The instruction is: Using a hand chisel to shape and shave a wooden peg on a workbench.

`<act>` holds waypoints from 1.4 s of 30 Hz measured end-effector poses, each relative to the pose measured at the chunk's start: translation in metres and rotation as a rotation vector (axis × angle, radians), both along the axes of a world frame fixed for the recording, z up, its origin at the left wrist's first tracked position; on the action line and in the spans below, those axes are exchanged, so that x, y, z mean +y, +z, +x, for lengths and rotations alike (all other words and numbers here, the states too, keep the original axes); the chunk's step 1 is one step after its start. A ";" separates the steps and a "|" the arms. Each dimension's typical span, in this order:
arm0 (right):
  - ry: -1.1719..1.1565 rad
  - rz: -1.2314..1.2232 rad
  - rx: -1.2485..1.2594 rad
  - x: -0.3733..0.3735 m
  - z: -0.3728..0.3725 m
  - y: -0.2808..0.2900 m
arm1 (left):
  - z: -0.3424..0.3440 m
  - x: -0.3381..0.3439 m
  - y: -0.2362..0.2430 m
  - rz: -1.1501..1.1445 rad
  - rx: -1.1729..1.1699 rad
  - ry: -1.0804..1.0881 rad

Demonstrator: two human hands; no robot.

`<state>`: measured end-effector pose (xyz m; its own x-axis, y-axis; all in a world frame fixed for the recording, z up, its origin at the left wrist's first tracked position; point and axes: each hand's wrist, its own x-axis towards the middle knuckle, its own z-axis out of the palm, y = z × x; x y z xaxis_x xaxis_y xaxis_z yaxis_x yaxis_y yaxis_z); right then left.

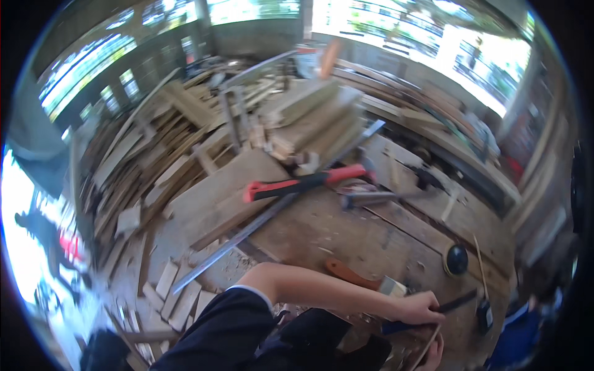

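My left arm reaches across from the lower left, and my left hand [419, 308] is closed, its fingertips pinching the upper end of a thin wooden strip [424, 347]. At the lower edge, my right hand [435, 354] curls its fingers beside the same strip; part of it is cut off. Under my left hand passes a long tool with a dark flat blade [459, 301] and a blue handle [395, 327]; its exact kind is unclear. A brush [351, 273] with an orange handle and pale bristles lies just behind my left forearm.
Across the workbench [322, 226] lie a red-and-black-handled hammer [306, 183], another metal-headed tool [370, 198] and a long metal bar [238, 238]. A round black object [456, 260] sits to the right. Stacked boards [312, 117] and scrap wood [179, 297] crowd the back and left.
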<state>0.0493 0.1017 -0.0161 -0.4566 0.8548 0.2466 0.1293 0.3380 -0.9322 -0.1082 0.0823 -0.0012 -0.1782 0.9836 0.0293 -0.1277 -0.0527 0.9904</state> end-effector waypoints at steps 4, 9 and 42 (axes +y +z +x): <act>0.176 -0.497 0.148 0.006 -0.003 0.021 | -0.021 -0.018 0.008 -0.154 0.110 0.030; 0.144 -0.602 0.223 0.009 0.014 0.021 | -0.022 -0.009 0.021 -0.226 0.001 -0.113; 0.360 -1.160 0.226 -0.013 0.045 -0.025 | 0.093 -0.135 -0.007 -0.489 -1.544 -0.052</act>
